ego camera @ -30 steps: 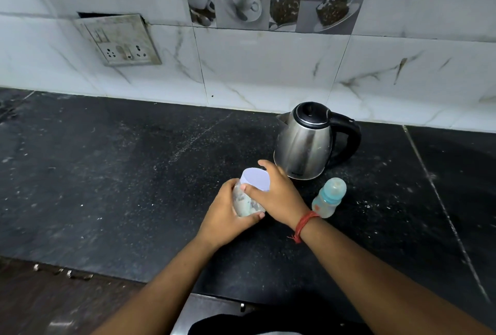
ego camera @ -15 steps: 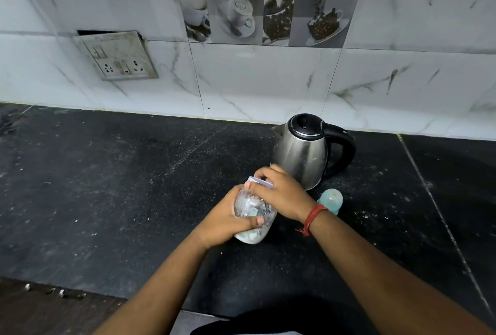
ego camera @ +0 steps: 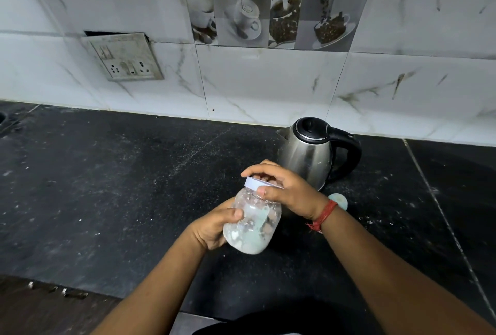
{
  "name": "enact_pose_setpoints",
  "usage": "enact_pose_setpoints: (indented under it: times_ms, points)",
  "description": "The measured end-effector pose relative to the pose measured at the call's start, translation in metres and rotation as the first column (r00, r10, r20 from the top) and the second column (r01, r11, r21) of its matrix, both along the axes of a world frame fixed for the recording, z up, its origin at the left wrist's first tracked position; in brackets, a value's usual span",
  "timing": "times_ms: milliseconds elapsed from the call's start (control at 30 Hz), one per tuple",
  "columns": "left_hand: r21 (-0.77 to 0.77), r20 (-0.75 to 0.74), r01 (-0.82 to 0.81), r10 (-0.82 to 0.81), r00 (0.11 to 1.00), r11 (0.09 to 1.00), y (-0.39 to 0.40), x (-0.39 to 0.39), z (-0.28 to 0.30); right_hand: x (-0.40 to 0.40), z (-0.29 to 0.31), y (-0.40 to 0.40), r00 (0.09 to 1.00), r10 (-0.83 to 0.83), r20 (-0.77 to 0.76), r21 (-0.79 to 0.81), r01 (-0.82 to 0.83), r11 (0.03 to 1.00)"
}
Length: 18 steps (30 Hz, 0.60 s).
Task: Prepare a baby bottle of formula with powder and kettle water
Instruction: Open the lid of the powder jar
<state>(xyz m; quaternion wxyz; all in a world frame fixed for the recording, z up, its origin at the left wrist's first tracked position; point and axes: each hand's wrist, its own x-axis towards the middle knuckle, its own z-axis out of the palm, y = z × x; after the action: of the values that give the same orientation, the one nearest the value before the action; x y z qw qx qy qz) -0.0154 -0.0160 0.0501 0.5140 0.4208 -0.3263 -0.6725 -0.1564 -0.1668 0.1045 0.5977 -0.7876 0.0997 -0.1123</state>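
A clear plastic jar (ego camera: 252, 223) with white powder at its bottom and a pale scoop inside is held above the black counter (ego camera: 107, 187), tilted away from me. My left hand (ego camera: 214, 227) grips the jar's body from the left. My right hand (ego camera: 287, 191) wraps its fingers over the jar's white lid (ego camera: 253, 183). A steel kettle (ego camera: 308, 150) with a black lid and handle stands just behind my hands. The baby bottle (ego camera: 339, 200) shows only its light blue cap, behind my right wrist.
White marble-look wall tiles rise behind the counter, with a socket plate (ego camera: 124, 58) at the left and a coffee-cup picture tile (ego camera: 271, 9) higher up. The counter's front edge runs along the bottom left.
The jar has been lifted off the counter and tilted, with both hands kept on it. My view has dropped and moved closer, so the baby bottle is now mostly hidden behind my right wrist.
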Motion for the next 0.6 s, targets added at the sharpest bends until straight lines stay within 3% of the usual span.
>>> enact_pose_setpoints:
  times_ms: [167, 367, 600]
  points:
    - [0.032, -0.021, -0.04, 0.04, 0.999, 0.999, 0.003, -0.001, 0.002, -0.003, -0.002, -0.009, 0.999, 0.05, 0.019, 0.214, -0.053, 0.975]
    - [0.01, 0.113, -0.103, 0.102, 0.988, 0.995, 0.0, 0.004, 0.004, -0.004, 0.0, -0.014, 0.991, -0.132, 0.024, 0.236, 0.122, 0.964]
    - [-0.051, 0.331, -0.259, 0.261, 0.907, 0.964, -0.006, 0.012, -0.013, -0.002, -0.015, -0.009, 0.942, -0.335, 0.03, 0.203, 0.322, 0.925]
